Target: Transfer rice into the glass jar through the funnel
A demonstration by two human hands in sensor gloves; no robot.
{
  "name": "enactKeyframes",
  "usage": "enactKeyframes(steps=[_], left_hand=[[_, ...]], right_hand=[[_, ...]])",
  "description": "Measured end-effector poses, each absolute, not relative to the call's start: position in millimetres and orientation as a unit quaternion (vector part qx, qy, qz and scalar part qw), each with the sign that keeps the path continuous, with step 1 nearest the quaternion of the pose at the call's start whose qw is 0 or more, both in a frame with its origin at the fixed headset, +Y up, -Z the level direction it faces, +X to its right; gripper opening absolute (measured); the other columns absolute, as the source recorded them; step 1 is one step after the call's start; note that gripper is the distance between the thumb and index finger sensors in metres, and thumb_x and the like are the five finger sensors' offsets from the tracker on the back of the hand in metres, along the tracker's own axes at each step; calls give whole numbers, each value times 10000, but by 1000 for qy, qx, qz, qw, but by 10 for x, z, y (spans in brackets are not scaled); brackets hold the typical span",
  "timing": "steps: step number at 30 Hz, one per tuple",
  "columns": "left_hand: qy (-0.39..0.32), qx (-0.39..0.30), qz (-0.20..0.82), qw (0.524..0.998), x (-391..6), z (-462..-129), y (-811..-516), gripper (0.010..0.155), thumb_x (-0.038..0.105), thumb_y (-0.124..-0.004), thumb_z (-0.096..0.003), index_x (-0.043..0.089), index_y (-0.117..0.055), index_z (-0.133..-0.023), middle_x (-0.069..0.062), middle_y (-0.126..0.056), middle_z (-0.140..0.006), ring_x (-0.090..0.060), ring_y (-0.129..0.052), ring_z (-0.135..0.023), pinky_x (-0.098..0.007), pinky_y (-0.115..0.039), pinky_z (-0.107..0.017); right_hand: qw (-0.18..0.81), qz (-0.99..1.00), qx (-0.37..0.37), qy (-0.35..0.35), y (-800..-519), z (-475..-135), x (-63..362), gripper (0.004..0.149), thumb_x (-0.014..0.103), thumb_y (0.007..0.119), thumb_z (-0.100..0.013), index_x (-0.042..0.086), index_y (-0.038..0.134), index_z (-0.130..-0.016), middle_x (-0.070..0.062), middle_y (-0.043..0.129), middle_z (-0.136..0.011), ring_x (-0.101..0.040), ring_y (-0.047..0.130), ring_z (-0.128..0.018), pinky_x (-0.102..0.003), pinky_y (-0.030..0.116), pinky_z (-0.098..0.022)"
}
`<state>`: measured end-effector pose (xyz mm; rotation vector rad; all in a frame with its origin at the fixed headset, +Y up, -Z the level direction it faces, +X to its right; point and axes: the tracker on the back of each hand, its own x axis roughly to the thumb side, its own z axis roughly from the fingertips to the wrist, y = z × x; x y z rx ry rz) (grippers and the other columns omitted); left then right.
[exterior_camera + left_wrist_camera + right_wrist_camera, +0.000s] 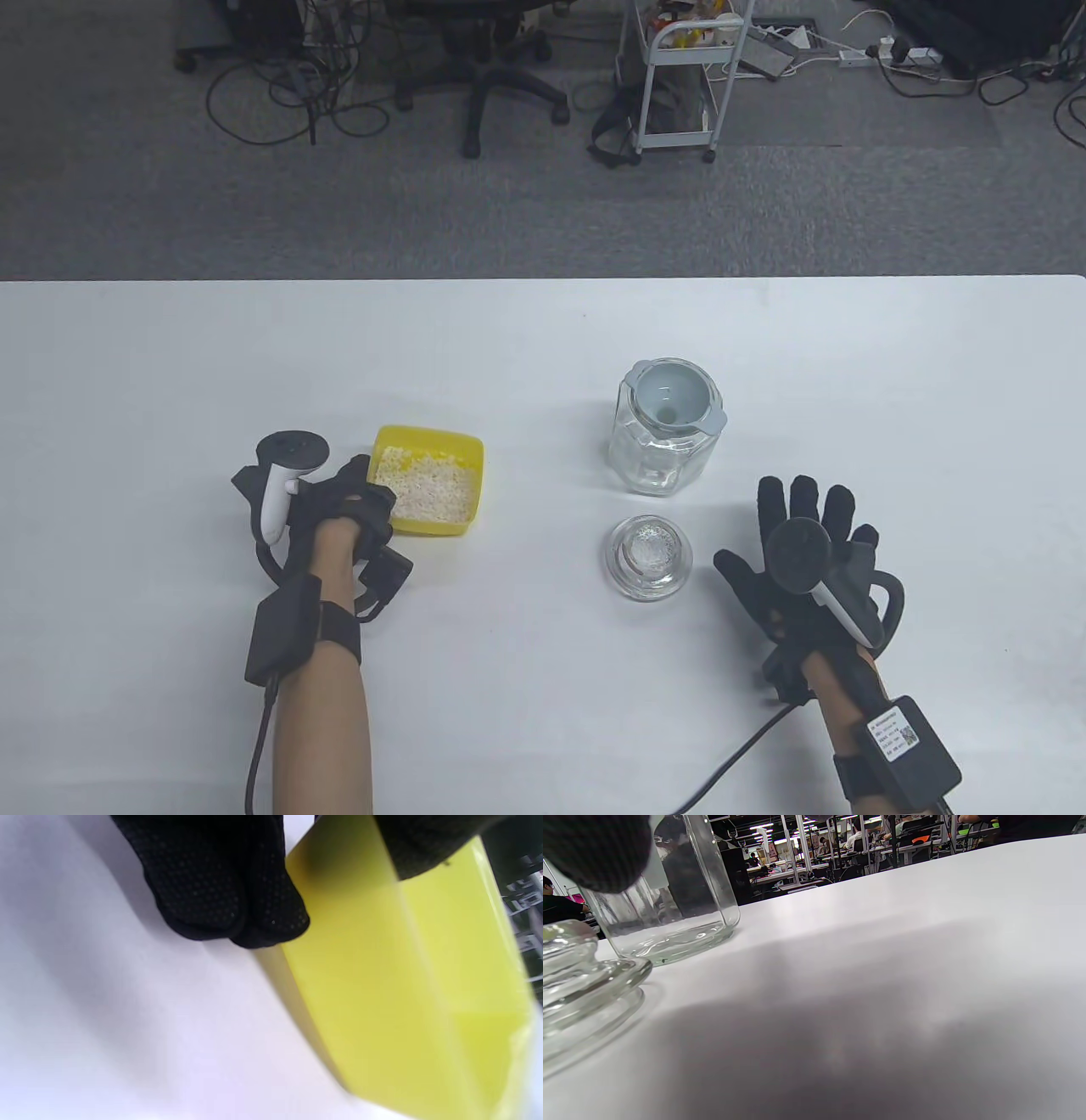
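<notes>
Gripping the near left corner of the yellow tub of rice (428, 490), the left hand (339, 509) has its gloved fingers (225, 895) pressed against the tub's outer wall, with one digit hooked over the rim on the inner side, as the left wrist view shows close up. The tub sits flat on the white table (170, 365), left of centre, with white rice (424, 488) covering its floor.

To the right of it, well apart, the glass jar (657, 450) stands upright with a pale grey funnel (674, 399) seated in its mouth, the spout pointing down into the jar. In the table view and the right wrist view the jar looks to have nothing in it.

Just in front of the jar, near it but not touching, the glass lid (649, 556) lies on the table. The right wrist view shows the lid (581, 984) at the left edge and the jar's base (666, 929) behind it.

The right hand (806, 552) lies to the right of the lid with its fingers (802, 501) spread wide and pointing away from the person, holding nothing. Whether its palm touches the table cannot be told.

Beyond the table's far edge, an office chair (484, 76) and a white trolley (679, 76) stand on the grey carpet
</notes>
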<state>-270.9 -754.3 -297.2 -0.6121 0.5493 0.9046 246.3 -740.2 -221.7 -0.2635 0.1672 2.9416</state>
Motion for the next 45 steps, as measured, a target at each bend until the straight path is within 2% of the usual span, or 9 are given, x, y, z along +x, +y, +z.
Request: enactKeyframes(steps=[5,7,11,18,22,31,37,42,45], left_hand=[[200,-239,536,785,-2742,-2907,-7382,785,433,-797,-631,330,-256,-1191,-173,-671,-1147,-196,-1005,-756,-401,-929,-590],[168,-224,567,775,-2718,-2910,-7304,860,494,-796,-634,172,-228,-1194,-140,-667,-1129,-179,-985,-786,-377,-925,-613],[123,-194,611,758,-2614,-2930,-7132,953,594,-810,-627,135,-194,-1191,-135,-636,-1121,-167,-953,-862,-383,-901,-666],[69,-194,645,736,-2306,-2958,-6913,939,655,-818,-625,148,-282,-1206,-113,-619,-1156,-165,-935,-907,-356,-898,-697],[78,-198,613,761,-2118,-2969,-6802,979,713,-822,-599,112,-328,-1195,-130,-655,-1144,-163,-965,-890,-345,-923,-679],[41,-140,593,792,-1674,-3040,-6420,989,773,-838,-546,128,-430,-1175,-85,-761,-1083,-109,-1037,-852,-297,-967,-653],[34,-95,552,828,-1311,-3086,-6187,995,772,-856,-514,148,-441,-1167,-66,-747,-1087,-107,-1028,-861,-293,-957,-664],[31,-86,527,845,-1040,-3124,-6110,993,764,-869,-501,159,-439,-1162,-58,-734,-1094,-102,-1028,-867,-285,-957,-669],[32,-53,477,877,-895,-3136,-6064,992,756,-886,-481,173,-453,-1157,-50,-742,-1092,-103,-1035,-860,-286,-961,-664]], right_hand=[[96,990,-90,54,-7398,-2225,2462,931,746,697,-352,384,175,-1032,-69,201,-1197,-441,109,-1069,-723,238,-701],[94,990,-90,56,-7398,-2223,2461,933,746,696,-352,380,173,-1033,-69,202,-1196,-442,110,-1069,-723,238,-701],[95,990,-92,57,-7394,-2221,2465,934,745,697,-353,377,175,-1033,-71,205,-1196,-442,111,-1069,-724,239,-700],[98,989,-95,61,-7396,-2220,2479,937,744,697,-355,370,169,-1033,-73,208,-1196,-442,115,-1069,-724,242,-700],[100,989,-93,62,-7390,-2219,2482,937,749,696,-352,380,166,-1031,-70,200,-1196,-444,112,-1068,-724,242,-698],[103,988,-94,65,-7394,-2223,2495,933,750,696,-351,388,168,-1030,-71,196,-1195,-444,110,-1068,-725,240,-698],[102,988,-94,70,-7393,-2226,2497,934,749,694,-353,379,171,-1032,-73,202,-1195,-443,114,-1069,-725,241,-697],[101,987,-96,76,-7388,-2227,2501,933,748,694,-354,379,171,-1033,-74,207,-1194,-443,117,-1069,-725,242,-696],[106,988,-92,71,-7381,-2230,2501,930,745,696,-355,380,175,-1033,-75,209,-1195,-444,119,-1069,-726,240,-696]])
